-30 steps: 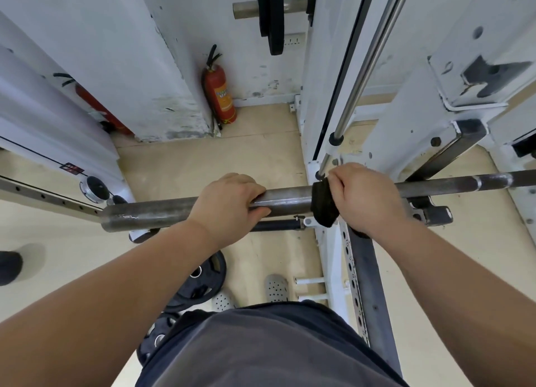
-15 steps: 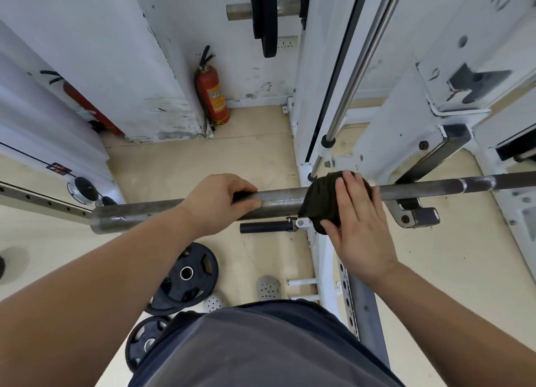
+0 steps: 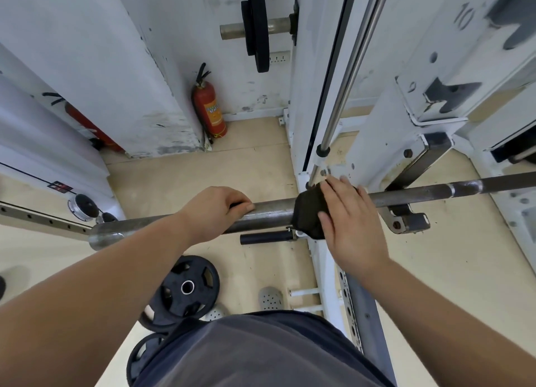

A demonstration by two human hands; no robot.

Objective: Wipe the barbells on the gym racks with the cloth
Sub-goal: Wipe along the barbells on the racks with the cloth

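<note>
A steel barbell [image 3: 269,212] lies across the white rack [image 3: 406,125], running left to right at waist height. My left hand [image 3: 220,212] grips its thick sleeve from above, fingers curled over the top. A dark cloth [image 3: 309,212] is draped over the bar where the sleeve meets the thinner shaft. My right hand [image 3: 351,221] lies flat on the cloth with straight fingers, pressing it against the bar. The shaft continues right past a J-hook [image 3: 406,221].
Black weight plates [image 3: 185,291] lie on the wooden floor below the bar. A red fire extinguisher [image 3: 210,108] stands in the corner. More plates [image 3: 256,27] hang on a peg at the back. A chrome guide rod [image 3: 351,67] runs up the rack.
My right hand was wrapped around the cloth and bar a second ago; it has since opened and now lies flat over the cloth. The left hand keeps its grip.
</note>
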